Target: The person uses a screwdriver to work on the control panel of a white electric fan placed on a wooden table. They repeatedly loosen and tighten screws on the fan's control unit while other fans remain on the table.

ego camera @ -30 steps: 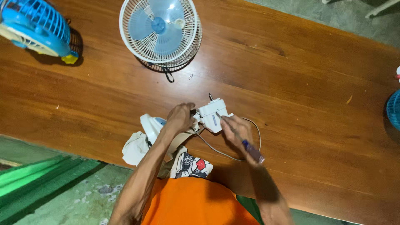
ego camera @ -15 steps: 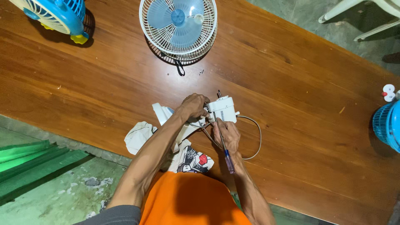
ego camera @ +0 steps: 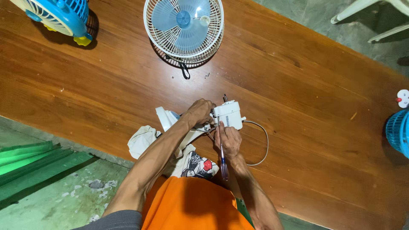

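My left hand (ego camera: 200, 112) grips the left side of a small white motor housing (ego camera: 228, 115) near the front edge of a wooden table (ego camera: 298, 106). My right hand (ego camera: 228, 140) holds a screwdriver (ego camera: 223, 164) with a blue-purple handle pointing back toward me, its tip at the housing's underside. A grey cord (ego camera: 260, 142) loops from the housing to the right. A white fan base part (ego camera: 165, 118) lies just left of my left hand.
A white fan grille with pale blue blades (ego camera: 184, 27) lies at the table's far side, small screws (ego camera: 206, 75) beside it. A blue fan (ego camera: 57, 17) sits far left, another blue fan (ego camera: 398, 132) at the right edge. White cloth (ego camera: 142, 140) hangs off the front edge.
My right hand has shifted left and closer under the housing, turning the screwdriver from slanting right to nearly upright. My view has shifted, so the fans sit further right in the frame.
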